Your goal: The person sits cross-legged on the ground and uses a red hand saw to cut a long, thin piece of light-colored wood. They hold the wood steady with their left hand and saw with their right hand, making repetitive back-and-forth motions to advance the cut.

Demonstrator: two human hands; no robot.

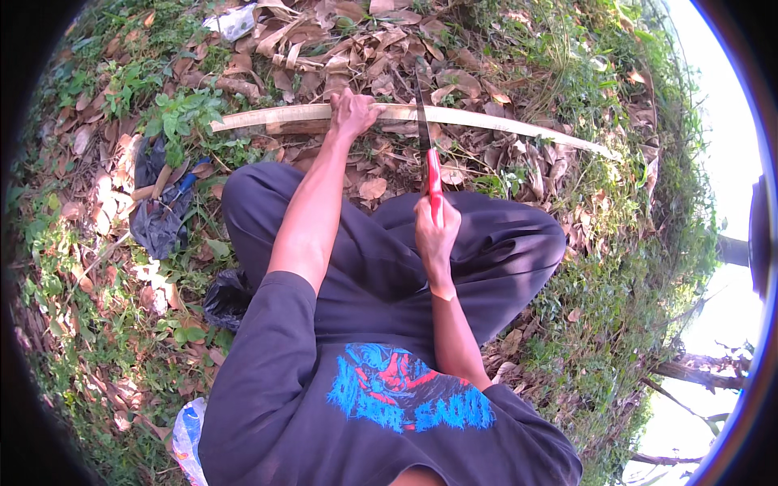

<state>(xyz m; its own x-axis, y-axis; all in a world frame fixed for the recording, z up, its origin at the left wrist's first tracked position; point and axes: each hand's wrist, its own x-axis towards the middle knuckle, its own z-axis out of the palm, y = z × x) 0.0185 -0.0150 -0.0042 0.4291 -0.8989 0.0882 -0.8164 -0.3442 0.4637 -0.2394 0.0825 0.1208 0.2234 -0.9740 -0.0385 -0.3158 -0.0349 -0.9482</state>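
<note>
A long, pale wooden strip (pixel 494 124) lies crosswise in front of my folded legs. My left hand (pixel 352 113) grips it left of its middle, with the fingers wrapped over it. In my right hand (pixel 438 228) is a handsaw (pixel 435 182) with a red handle. Its thin dark blade points away from me and crosses the strip to the right of my left hand. Whether the teeth have cut into the wood is too small to tell. Under the strip, near my left hand, a brown piece of wood (pixel 300 127) shows on the ground.
Dry leaves (pixel 373 49) and green plants cover the ground. On the left, a black plastic bag (pixel 158 223) lies with a blue-handled tool (pixel 193 176) and a wooden-handled one (pixel 152 190). Another black bag (pixel 227 300) sits beside my left leg. A white-and-blue packet (pixel 188 437) lies at lower left.
</note>
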